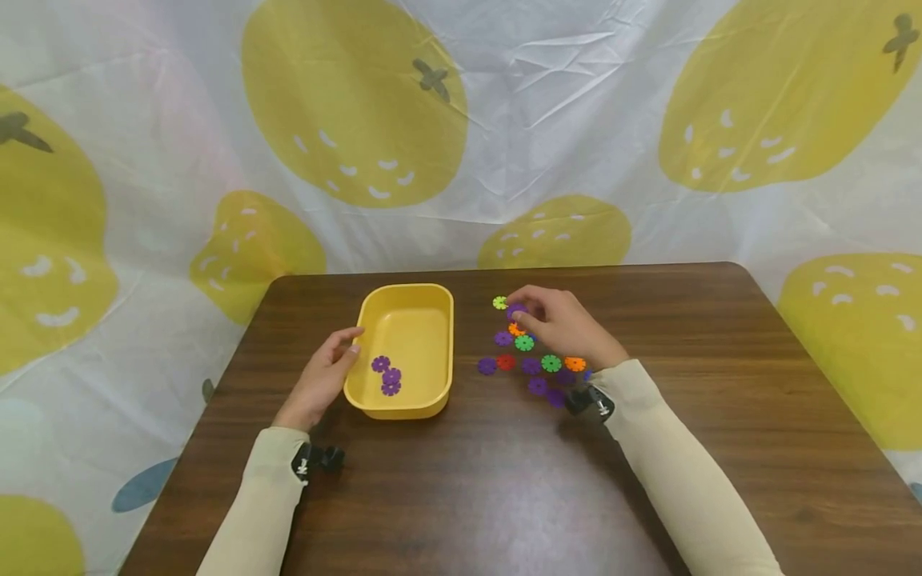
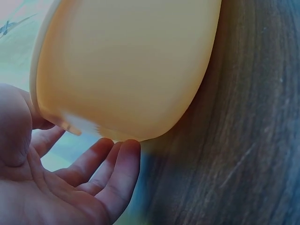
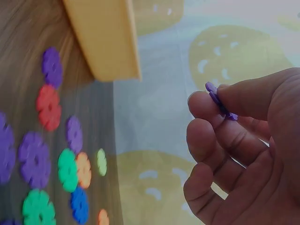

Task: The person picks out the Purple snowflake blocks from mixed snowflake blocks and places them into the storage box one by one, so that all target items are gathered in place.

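My left hand (image 1: 320,382) grips the left side of a yellow plastic tub (image 1: 414,324). In the left wrist view its thumb is at the rim and its fingertips touch the outer wall. Several purple flower-shaped discs (image 1: 391,374) lie inside, toward the near end. Right of the tub, my right hand (image 1: 558,320) pinches a purple flower-shaped disc (image 3: 215,97) between thumb and index finger, raised above the table. Below and around that hand lie loose discs of the same shape: red (image 1: 506,362), green (image 1: 551,363), orange (image 1: 575,364), yellow-green (image 1: 500,303), blue (image 3: 79,206) and several purple ones (image 1: 487,366).
Everything stands on a dark brown wooden table (image 1: 446,488). A white curtain (image 1: 547,144) printed with yellow fruit hangs right behind its far edge. Black devices are strapped on both wrists, and the right one (image 1: 592,402) overlaps some discs in the head view.
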Motion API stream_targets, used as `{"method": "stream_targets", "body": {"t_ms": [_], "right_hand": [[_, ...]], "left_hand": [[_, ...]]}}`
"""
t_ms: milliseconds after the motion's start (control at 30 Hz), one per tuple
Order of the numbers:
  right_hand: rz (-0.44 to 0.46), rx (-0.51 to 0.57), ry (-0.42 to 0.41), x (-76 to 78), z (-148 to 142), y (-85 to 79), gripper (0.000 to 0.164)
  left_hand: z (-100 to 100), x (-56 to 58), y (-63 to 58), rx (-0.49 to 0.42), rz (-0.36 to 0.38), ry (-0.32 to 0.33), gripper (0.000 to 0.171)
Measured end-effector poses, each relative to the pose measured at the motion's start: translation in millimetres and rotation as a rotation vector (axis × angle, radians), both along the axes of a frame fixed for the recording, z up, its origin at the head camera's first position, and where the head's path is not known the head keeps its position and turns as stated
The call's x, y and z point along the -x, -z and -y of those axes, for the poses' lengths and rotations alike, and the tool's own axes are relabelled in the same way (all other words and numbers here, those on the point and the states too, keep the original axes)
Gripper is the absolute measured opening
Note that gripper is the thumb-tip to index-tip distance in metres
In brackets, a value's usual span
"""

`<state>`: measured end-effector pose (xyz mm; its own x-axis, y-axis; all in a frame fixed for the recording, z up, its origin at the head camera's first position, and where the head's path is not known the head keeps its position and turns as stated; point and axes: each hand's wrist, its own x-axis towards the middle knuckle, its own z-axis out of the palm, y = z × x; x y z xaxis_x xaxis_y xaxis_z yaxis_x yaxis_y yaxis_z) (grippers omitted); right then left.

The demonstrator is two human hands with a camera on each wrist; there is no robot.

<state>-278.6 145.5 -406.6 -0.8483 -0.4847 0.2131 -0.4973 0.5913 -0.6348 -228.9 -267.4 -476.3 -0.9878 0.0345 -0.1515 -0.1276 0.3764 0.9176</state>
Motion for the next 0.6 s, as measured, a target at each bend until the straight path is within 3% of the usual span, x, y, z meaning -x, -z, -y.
{"method": "stream_targets", "body": {"t_ms": [333,600], "right_hand": [[-0.018,0.063,-0.057,1.4,33.6,-2.7,0.025],[-0.035,0.088,-0.112,4.0,65.3,7.9,0.024]], "left_hand": [[2.4,1.5,0.0,-0.007,0.015,0.006,0.048],[3.1,4.3,1.7,0.01,0.019,0.016,0.047]]}}
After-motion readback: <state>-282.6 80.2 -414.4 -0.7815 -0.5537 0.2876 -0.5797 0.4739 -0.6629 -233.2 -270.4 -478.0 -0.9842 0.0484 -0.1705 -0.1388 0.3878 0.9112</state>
